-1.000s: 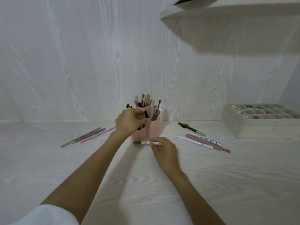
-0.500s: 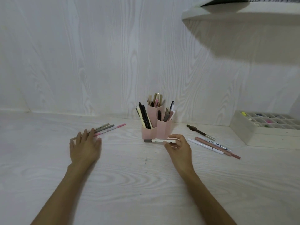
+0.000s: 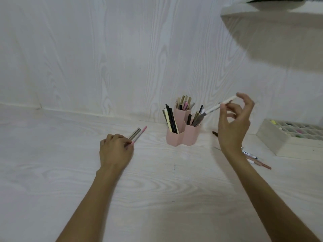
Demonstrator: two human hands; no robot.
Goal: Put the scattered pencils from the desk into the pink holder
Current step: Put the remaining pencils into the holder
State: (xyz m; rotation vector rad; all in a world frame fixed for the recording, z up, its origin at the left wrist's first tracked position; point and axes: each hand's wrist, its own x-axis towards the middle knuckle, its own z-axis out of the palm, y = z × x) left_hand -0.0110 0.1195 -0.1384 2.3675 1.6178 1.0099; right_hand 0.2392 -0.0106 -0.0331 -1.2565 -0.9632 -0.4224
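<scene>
The pink holder (image 3: 176,138), made of hexagonal cups with several pencils standing in them, sits on the white desk near the wall. My right hand (image 3: 233,123) is raised to its right and pinches a white pencil (image 3: 216,107), tilted with its dark tip down at the holder's right cup. My left hand (image 3: 116,151) rests on the desk left of the holder, fingers closed on a small bunch of pencils (image 3: 138,135), one pink and one grey, whose far ends point toward the holder. Several more pencils (image 3: 253,157) lie on the desk to the right, partly hidden behind my right wrist.
A white compartment tray (image 3: 286,142) with small coloured items stands at the far right. A white shelf (image 3: 272,16) juts out of the wall at the upper right. The wood-grain wall rises just behind the holder.
My right hand has lifted the white pencil off the desk and tipped it toward the holder. My left hand has closed on the pencils at the left. The camera has swung leftward.
</scene>
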